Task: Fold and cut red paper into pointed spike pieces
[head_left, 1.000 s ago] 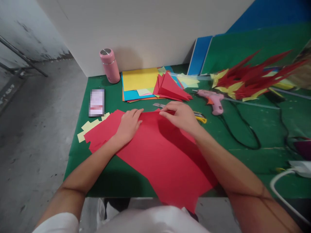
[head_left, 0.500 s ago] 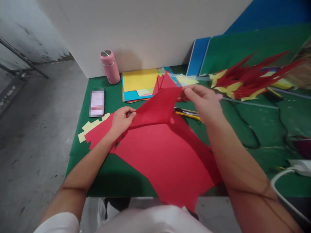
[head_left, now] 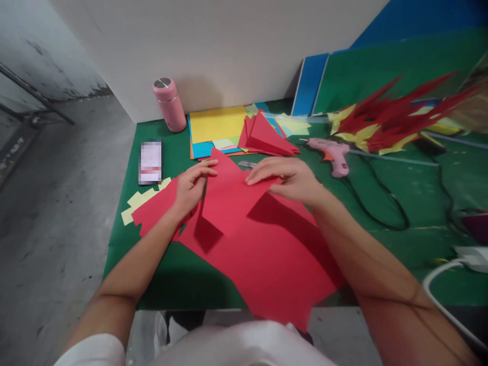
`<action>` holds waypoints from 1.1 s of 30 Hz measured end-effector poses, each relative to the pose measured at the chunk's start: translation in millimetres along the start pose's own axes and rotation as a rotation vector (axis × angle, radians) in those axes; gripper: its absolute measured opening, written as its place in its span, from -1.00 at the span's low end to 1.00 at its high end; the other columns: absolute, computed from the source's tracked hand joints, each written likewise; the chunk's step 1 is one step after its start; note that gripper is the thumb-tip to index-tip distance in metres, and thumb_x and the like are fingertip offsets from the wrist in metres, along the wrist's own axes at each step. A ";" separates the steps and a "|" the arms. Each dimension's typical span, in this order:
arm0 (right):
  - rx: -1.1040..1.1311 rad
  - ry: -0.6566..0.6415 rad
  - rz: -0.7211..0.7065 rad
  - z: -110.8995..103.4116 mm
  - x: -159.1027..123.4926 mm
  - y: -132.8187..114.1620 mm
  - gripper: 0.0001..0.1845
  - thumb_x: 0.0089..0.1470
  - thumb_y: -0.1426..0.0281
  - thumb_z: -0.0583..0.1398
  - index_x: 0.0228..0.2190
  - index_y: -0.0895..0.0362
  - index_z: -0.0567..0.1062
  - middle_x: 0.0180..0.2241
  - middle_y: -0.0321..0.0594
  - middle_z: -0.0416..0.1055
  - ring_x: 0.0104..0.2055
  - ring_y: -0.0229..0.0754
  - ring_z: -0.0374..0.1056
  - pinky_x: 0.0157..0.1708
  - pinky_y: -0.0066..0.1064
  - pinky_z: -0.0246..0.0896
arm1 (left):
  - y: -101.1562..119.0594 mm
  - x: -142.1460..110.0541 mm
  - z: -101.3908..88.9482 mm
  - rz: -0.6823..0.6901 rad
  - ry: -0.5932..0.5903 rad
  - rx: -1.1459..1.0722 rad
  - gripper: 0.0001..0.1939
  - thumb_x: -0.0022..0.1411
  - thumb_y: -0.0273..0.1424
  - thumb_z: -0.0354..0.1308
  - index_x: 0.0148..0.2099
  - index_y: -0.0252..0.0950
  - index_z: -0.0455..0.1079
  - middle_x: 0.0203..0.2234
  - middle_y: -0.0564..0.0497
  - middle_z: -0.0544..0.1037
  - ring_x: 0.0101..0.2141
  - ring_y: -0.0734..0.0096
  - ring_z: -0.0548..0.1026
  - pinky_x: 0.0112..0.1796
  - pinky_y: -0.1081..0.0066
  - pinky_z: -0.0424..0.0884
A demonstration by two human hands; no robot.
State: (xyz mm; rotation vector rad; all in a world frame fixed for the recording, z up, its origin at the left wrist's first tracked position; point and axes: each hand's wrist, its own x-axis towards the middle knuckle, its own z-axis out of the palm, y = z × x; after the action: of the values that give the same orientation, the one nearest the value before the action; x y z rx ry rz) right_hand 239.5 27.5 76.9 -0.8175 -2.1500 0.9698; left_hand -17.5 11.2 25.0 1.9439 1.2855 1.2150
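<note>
A small red paper piece point(head_left: 229, 195) is lifted a little above a stack of large red sheets point(head_left: 267, 259) on the green table point(head_left: 168, 284). My left hand point(head_left: 192, 185) pinches its left edge between thumb and fingers. My right hand point(head_left: 285, 178) rests on its upper right part, fingers stretched and pressing down, thumb under the paper's edge. More red sheets point(head_left: 156, 208) and pale yellow scraps point(head_left: 139, 201) lie under my left wrist.
At the back stand a pink bottle point(head_left: 168, 104), a stack of coloured paper point(head_left: 217, 129) and folded red triangles point(head_left: 267, 134). A phone point(head_left: 150, 161) lies left, a pink glue gun point(head_left: 331, 152) with black cable right. Red-yellow paper spikes point(head_left: 396, 119) fill the far right.
A second ago both hands lay flat on the sheet. Then my right hand pulled a red piece up and away to the right. Now the piece is back down near the stack.
</note>
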 end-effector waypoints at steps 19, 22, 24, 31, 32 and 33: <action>-0.185 -0.421 0.088 20.1 2.4 30.4 -0.63 0.21 0.09 0.14 -0.36 0.04 0.65 -0.33 -0.19 0.57 -0.24 -0.11 0.44 -0.19 -0.30 0.25 | -20.8 -4.4 7.1 0.284 -0.465 0.197 -0.72 0.40 -0.54 -0.06 -0.02 -0.26 0.44 0.17 -0.16 0.41 0.25 0.27 0.29 0.19 0.04 0.31; -0.201 -0.428 0.102 22.9 1.6 36.0 -0.60 0.20 0.07 0.14 -0.39 0.06 0.62 -0.35 -0.19 0.55 -0.27 -0.11 0.42 -0.25 -0.32 0.21 | -22.0 -2.5 7.4 0.286 -0.426 0.292 -0.76 0.41 -0.49 -0.02 -0.08 -0.25 0.49 0.14 -0.15 0.44 0.23 0.21 0.30 0.17 0.01 0.30; -0.221 -0.408 0.133 25.9 1.2 38.6 -0.60 0.19 0.08 0.14 -0.42 0.09 0.60 -0.38 -0.19 0.52 -0.31 -0.13 0.39 -0.30 -0.35 0.17 | -22.7 -1.1 7.2 0.273 -0.407 0.335 -0.79 0.40 -0.45 0.02 -0.13 -0.25 0.51 0.09 -0.15 0.48 0.14 0.19 0.38 0.13 0.02 0.34; -0.380 -0.268 0.248 39.0 1.7 43.6 -0.54 0.12 0.11 0.20 -0.64 0.10 0.25 -0.57 -0.33 0.25 -0.50 -0.25 0.19 -0.49 -0.41 -0.09 | -23.0 0.1 1.2 0.010 -0.376 0.150 -0.67 0.43 -0.42 -0.13 0.05 -0.25 0.43 -0.14 -0.08 0.64 -0.09 0.32 0.58 0.00 0.22 0.45; -0.392 -0.253 0.240 40.0 1.9 44.2 -0.52 0.12 0.12 0.21 -0.64 0.09 0.18 -0.58 -0.35 0.21 -0.51 -0.26 0.17 -0.49 -0.41 -0.11 | -22.1 -0.1 0.3 -0.052 -0.352 0.097 -0.67 0.45 -0.37 -0.14 0.08 -0.25 0.40 -0.16 -0.07 0.65 -0.12 0.33 0.59 -0.02 0.25 0.47; -0.400 -0.239 0.231 40.6 2.1 44.7 -0.51 0.12 0.13 0.21 -0.64 0.08 0.13 -0.58 -0.36 0.18 -0.51 -0.27 0.15 -0.49 -0.41 -0.12 | -21.2 -0.3 -0.5 -0.105 -0.341 0.050 -0.66 0.45 -0.32 -0.14 0.10 -0.25 0.38 -0.18 -0.07 0.65 -0.14 0.34 0.60 -0.04 0.27 0.48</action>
State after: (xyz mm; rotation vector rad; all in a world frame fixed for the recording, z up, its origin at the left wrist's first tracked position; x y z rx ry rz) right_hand 220.1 36.5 20.4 -1.2146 -2.5457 0.7881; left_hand -27.4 19.8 8.5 1.9856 1.2278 0.7655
